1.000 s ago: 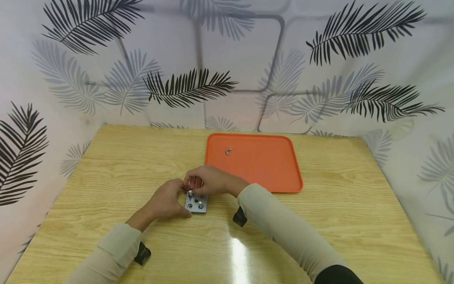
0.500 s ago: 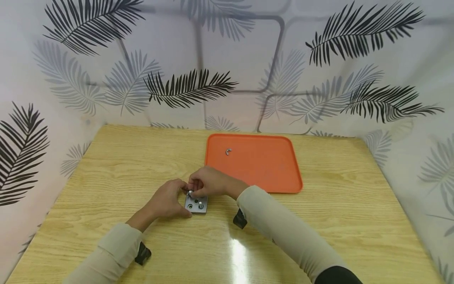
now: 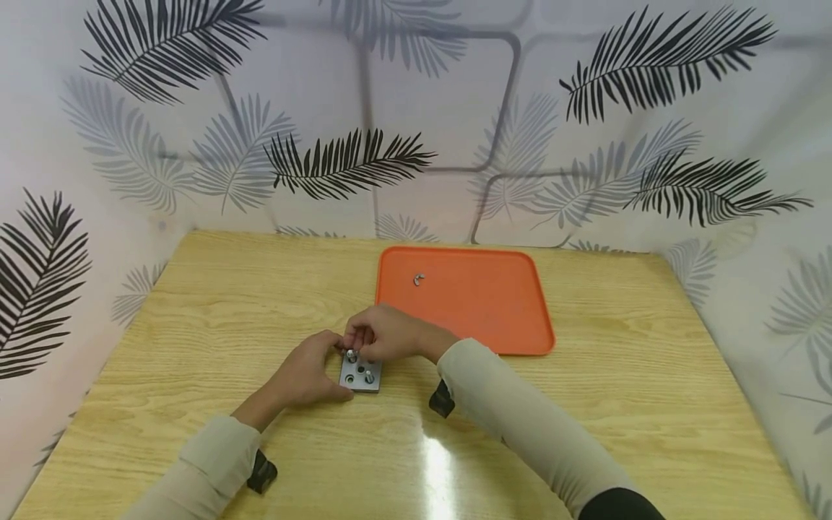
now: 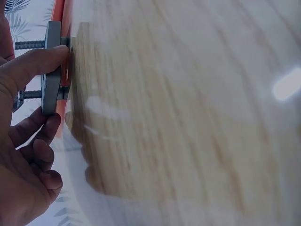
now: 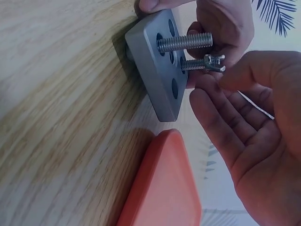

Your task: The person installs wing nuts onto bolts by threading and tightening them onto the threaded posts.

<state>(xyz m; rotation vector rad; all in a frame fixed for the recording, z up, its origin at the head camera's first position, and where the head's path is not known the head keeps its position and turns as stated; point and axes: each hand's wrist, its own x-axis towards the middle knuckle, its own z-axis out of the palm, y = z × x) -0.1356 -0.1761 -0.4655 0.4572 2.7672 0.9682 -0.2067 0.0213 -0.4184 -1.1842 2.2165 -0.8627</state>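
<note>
A square grey metal plate (image 3: pixel 360 386) with several holes stands a little off the table on bolt heads. Two threaded bolts rise through it. One is a bare bolt (image 5: pixel 186 43); the other carries a wing nut (image 5: pixel 214 63) near its top. My left hand (image 3: pixel 307 372) holds the plate at its left side, thumb at the near edge and fingers at the far edge. My right hand (image 3: pixel 392 336) reaches over the plate's far side, fingers bent, thumb and forefinger tips right at the wing nut. I cannot tell whether they pinch it.
An orange tray (image 3: pixel 481 303) lies behind the plate, to its right. Inside it, near the left end, sits a small metal piece (image 3: pixel 418 279) with a curved shape. Wood-grain table (image 3: pixel 617 347) surrounds them, with a leaf-patterned cloth (image 3: pixel 442 108) behind.
My right fingers have shifted slightly around the wing nut, first uncovering, then covering and uncovering it. The left hand and plate stay in place.
</note>
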